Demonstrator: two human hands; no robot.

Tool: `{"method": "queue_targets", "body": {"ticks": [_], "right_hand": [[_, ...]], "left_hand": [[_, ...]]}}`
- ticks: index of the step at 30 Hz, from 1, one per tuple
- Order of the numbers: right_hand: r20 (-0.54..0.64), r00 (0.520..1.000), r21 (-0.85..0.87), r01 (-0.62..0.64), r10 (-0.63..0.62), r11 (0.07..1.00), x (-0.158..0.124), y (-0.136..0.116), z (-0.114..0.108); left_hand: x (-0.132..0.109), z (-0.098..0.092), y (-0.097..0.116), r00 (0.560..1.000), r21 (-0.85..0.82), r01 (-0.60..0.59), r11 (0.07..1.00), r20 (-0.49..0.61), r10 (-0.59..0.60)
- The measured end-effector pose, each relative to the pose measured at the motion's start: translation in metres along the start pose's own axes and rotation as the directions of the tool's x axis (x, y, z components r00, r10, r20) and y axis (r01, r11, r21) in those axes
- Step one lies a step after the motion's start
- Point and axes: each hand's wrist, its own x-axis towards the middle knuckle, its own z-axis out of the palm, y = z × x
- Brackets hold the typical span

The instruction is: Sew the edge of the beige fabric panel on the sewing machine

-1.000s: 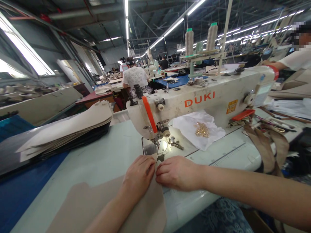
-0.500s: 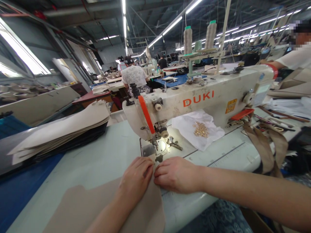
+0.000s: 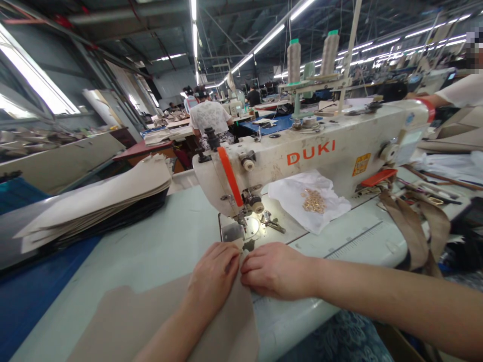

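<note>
A large beige fabric-like panel point(image 3: 143, 311) lies on the pale green table under my left forearm, its upper corner between my hands. My left hand point(image 3: 215, 269) is closed on that corner, fingertips pinched together. Close beside it, my right hand point(image 3: 273, 271) has its fingers curled and pressed onto the same corner; its fingertips are partly hidden. Just beyond both hands stands the sewing machine point(image 3: 309, 151), its presser foot and needle area point(image 3: 245, 223) over a lit metal plate. The panel's tip reaches toward the plate, short of the needle.
Small gold-coloured metal pieces point(image 3: 314, 201) sit on a white cloth point(image 3: 287, 193) under the machine arm. A stack of beige panels point(image 3: 101, 196) is at left. Brown straps point(image 3: 407, 226) hang at the right edge, near tools. Thread cones point(image 3: 294, 63) stand behind; other people work beyond.
The view has shifted very slightly. Both hands keep the same hold on the beige panel, and the panel shows no clear movement. A person at far right has moved partly out of view.
</note>
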Motion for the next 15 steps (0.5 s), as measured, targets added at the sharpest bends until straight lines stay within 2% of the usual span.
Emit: {"method": "queue_targets", "body": {"ticks": [8, 15], "right_hand": [[-0.011, 1.0, 0.0, -0.025, 0.025, 1.0, 0.0, 0.0005, 0.0014], [-0.024, 0.989, -0.128, -0.149, 0.147, 0.98, 0.0054, -0.0005, -0.0005]], "left_hand": [[-0.0001, 0.0008, 0.001, 1.0, -0.005, 0.02, 1.0, 0.013, -0.02], [0.0005, 0.0002, 0.0014, 0.998, 0.003, 0.044, 0.999, 0.044, -0.044]]}}
